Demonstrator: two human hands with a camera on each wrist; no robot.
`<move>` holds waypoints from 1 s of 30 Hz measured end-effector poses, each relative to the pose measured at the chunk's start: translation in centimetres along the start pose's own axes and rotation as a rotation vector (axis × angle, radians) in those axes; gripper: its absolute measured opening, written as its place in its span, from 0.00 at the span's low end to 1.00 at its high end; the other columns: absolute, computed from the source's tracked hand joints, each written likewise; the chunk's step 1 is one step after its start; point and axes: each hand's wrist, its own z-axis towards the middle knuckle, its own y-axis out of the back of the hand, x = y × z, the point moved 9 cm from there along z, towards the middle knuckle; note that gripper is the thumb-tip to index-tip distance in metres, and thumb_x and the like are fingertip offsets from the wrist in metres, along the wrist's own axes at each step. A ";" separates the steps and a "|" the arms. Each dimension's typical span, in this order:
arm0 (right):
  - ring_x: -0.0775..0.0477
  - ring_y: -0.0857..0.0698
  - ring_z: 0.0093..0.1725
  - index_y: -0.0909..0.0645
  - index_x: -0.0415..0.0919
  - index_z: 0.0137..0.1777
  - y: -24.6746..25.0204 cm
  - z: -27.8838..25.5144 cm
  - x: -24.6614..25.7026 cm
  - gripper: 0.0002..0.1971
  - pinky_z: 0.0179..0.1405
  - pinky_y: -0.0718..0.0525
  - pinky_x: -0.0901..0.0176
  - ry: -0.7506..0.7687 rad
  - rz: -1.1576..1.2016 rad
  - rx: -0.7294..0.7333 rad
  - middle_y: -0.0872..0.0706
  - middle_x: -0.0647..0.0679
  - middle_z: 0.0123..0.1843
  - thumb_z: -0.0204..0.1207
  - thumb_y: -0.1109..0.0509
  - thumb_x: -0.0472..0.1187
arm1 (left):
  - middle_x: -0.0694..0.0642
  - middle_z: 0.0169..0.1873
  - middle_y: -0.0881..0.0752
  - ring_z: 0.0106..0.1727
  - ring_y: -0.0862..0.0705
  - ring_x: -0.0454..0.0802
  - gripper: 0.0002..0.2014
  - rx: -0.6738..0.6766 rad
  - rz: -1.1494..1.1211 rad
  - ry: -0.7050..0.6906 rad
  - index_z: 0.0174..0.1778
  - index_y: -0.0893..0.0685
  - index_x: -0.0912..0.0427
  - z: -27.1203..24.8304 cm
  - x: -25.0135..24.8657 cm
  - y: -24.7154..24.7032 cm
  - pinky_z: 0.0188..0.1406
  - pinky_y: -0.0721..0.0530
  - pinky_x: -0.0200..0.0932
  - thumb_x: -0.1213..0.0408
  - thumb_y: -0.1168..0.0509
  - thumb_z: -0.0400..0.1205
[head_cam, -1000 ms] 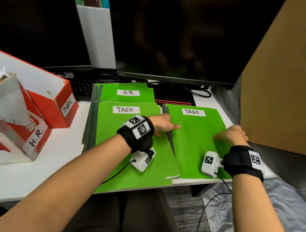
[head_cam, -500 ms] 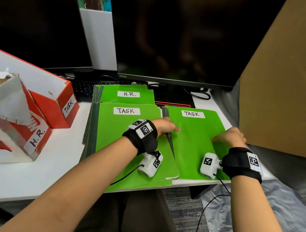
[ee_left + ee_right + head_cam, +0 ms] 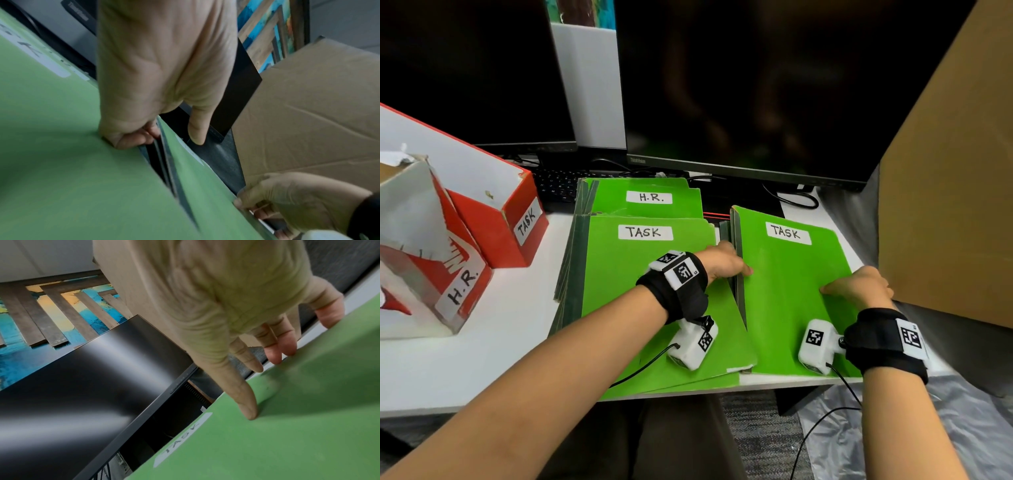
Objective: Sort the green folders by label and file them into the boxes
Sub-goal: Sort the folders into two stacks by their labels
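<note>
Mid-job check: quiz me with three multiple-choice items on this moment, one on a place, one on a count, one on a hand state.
1. Where does the red box labelled TASK stand?
A. right of the folders
B. left of the folders, behind the H.R. box
C. on top of the monitor

2. How many folder labels reading TASK show in the head view?
A. one
B. two
C. four

3. What is the left hand doing?
A. gripping the left edge of the right TASK folder
B. lying flat on the desk
C. holding a pen

Answers: 1 B, it sits at the left with the H.R. box in front of it. 2 B, one on each front folder; the rear folder reads H.R. 3 A, the left wrist view shows fingers curled under that edge, thumb on top.
</note>
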 end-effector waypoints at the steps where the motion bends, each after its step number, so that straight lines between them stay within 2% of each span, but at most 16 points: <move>1: 0.30 0.34 0.75 0.33 0.33 0.74 0.1 -0.1 -0.2 0.42 0.73 0.30 0.35 -0.014 0.026 -0.003 0.32 0.31 0.75 0.65 0.17 0.48 | 0.66 0.76 0.33 0.75 0.31 0.62 0.31 -0.033 0.034 -0.043 0.75 0.35 0.65 -0.1 -0.4 0.2 0.74 0.28 0.52 0.65 0.29 0.78; 3: 0.30 0.32 0.73 0.30 0.32 0.71 0.0 0.1 -0.4 0.43 0.71 0.27 0.37 -0.016 0.092 0.002 0.29 0.32 0.73 0.61 0.16 0.52 | 0.68 0.71 0.29 0.69 0.25 0.62 0.26 -0.061 0.053 -0.169 0.71 0.35 0.65 -0.7 -1.7 0.1 0.65 0.22 0.50 0.71 0.32 0.79; 4: 0.31 0.27 0.70 0.26 0.33 0.67 -0.4 0.8 -0.6 0.48 0.68 0.24 0.37 -0.018 0.138 0.004 0.24 0.33 0.70 0.51 0.13 0.57 | 0.68 0.68 0.28 0.64 0.22 0.60 0.24 -0.057 0.049 -0.231 0.70 0.36 0.64 -1.1 -2.4 -0.3 0.60 0.19 0.51 0.74 0.35 0.80; 6: 0.34 0.17 0.60 0.19 0.37 0.59 -1.7 6.2 -2.2 0.62 0.60 0.17 0.36 0.035 0.234 -0.001 0.15 0.36 0.61 0.18 0.16 0.69 | 0.67 0.68 0.28 0.50 0.20 0.55 0.22 -0.045 0.025 -0.344 0.67 0.37 0.61 -1.9 -4.0 -0.8 0.52 0.15 0.57 0.78 0.39 0.80; 7: 0.35 0.15 0.57 0.18 0.38 0.57 -2.3 9.7 -3.3 0.66 0.57 0.15 0.35 0.045 0.289 -0.026 0.13 0.37 0.58 0.10 0.20 0.72 | 0.66 0.70 0.29 0.48 0.20 0.54 0.22 -0.047 0.006 -0.397 0.66 0.37 0.60 -2.4 -4.7 -0.9 0.47 0.14 0.58 0.79 0.40 0.80; 8: 0.35 0.14 0.57 0.18 0.37 0.56 -2.1 11.6 -3.9 0.67 0.56 0.14 0.35 0.048 0.366 -0.059 0.13 0.37 0.58 0.09 0.21 0.73 | 0.67 0.73 0.32 0.49 0.19 0.54 0.22 -0.048 -0.019 -0.439 0.65 0.38 0.58 -2.8 -5.2 -1.0 0.42 0.14 0.54 0.81 0.41 0.80; 10: 0.35 0.14 0.58 0.18 0.34 0.57 0.4 8.8 -3.7 0.61 0.58 0.15 0.37 0.048 0.498 -0.122 0.14 0.36 0.58 0.20 0.18 0.69 | 0.67 0.77 0.36 0.53 0.18 0.55 0.25 -0.052 -0.086 -0.493 0.67 0.39 0.57 -3.3 -5.9 -0.9 0.39 0.15 0.44 0.83 0.42 0.80; 11: 0.36 0.13 0.56 0.18 0.32 0.57 2.2 5.3 -2.5 0.55 0.58 0.15 0.38 0.068 0.585 -0.147 0.13 0.36 0.57 0.28 0.16 0.65 | 0.67 0.78 0.35 0.50 0.19 0.54 0.27 -0.063 -0.130 -0.512 0.69 0.41 0.57 -3.6 -6.0 -0.6 0.39 0.15 0.42 0.83 0.42 0.80; 13: 0.41 0.12 0.50 0.15 0.30 0.55 4.3 1.3 -0.9 0.35 0.54 0.13 0.46 0.138 0.749 -0.164 0.11 0.35 0.54 0.50 0.14 0.51 | 0.64 0.76 0.31 0.43 0.20 0.54 0.32 -0.071 -0.234 -0.527 0.76 0.46 0.56 -3.6 -5.9 0.0 0.38 0.16 0.40 0.81 0.41 0.81; 14: 0.44 0.13 0.46 0.14 0.31 0.56 5.1 0.1 -0.1 0.27 0.49 0.14 0.52 0.188 0.791 -0.176 0.11 0.35 0.54 0.59 0.16 0.44 | 0.62 0.75 0.28 0.46 0.18 0.55 0.35 -0.064 -0.280 -0.521 0.79 0.49 0.54 -3.4 -5.8 0.3 0.43 0.14 0.41 0.80 0.40 0.82; 16: 0.53 0.15 0.36 0.15 0.32 0.58 6.7 -1.3 1.3 0.18 0.37 0.16 0.65 0.328 0.862 -0.217 0.11 0.37 0.54 0.69 0.21 0.36 | 0.61 0.75 0.27 0.63 0.19 0.54 0.38 -0.061 -0.344 -0.524 0.81 0.51 0.54 -3.3 -5.9 1.2 0.65 0.18 0.53 0.78 0.37 0.81; 18: 0.68 0.19 0.30 0.16 0.34 0.60 8.8 -3.0 3.0 0.15 0.32 0.20 0.75 0.485 0.893 -0.282 0.13 0.43 0.49 0.73 0.26 0.33 | 0.60 0.78 0.31 0.77 0.30 0.54 0.39 -0.108 -0.406 -0.556 0.81 0.46 0.58 -3.6 -6.4 2.9 0.78 0.32 0.58 0.72 0.31 0.78; 21: 0.75 0.21 0.33 0.16 0.36 0.63 12.0 -6.4 5.0 0.17 0.40 0.22 0.77 0.671 0.904 -0.422 0.15 0.49 0.46 0.73 0.28 0.32 | 0.58 0.80 0.34 0.81 0.35 0.52 0.48 -0.195 -0.497 -0.624 0.81 0.42 0.58 -3.7 -7.4 6.0 0.81 0.39 0.58 0.55 0.26 0.68; 23: 0.75 0.21 0.38 0.18 0.36 0.65 13.6 -8.4 6.0 0.19 0.46 0.23 0.76 0.770 0.910 -0.494 0.15 0.48 0.50 0.73 0.29 0.33 | 0.63 0.77 0.29 0.78 0.31 0.57 0.40 -0.254 -0.537 -0.678 0.78 0.37 0.65 -5.0 -8.5 8.4 0.79 0.35 0.61 0.62 0.29 0.70; 26: 0.66 0.21 0.39 0.19 0.38 0.67 14.1 -9.3 7.2 0.20 0.47 0.21 0.72 0.837 0.961 -0.474 0.17 0.55 0.43 0.73 0.29 0.35 | 0.69 0.63 0.18 0.65 0.18 0.62 0.20 -0.338 -0.631 -0.726 0.64 0.30 0.68 -7.1 -9.2 12.5 0.67 0.21 0.62 0.78 0.35 0.77; 30: 0.64 0.23 0.34 0.17 0.39 0.61 11.9 -7.2 7.0 0.15 0.43 0.22 0.65 0.770 0.962 -0.403 0.21 0.58 0.35 0.73 0.28 0.38 | 0.66 0.56 0.15 0.54 0.13 0.61 0.27 -0.423 -0.553 -0.523 0.69 0.32 0.69 -6.4 -4.4 17.7 0.49 0.11 0.54 0.82 0.33 0.74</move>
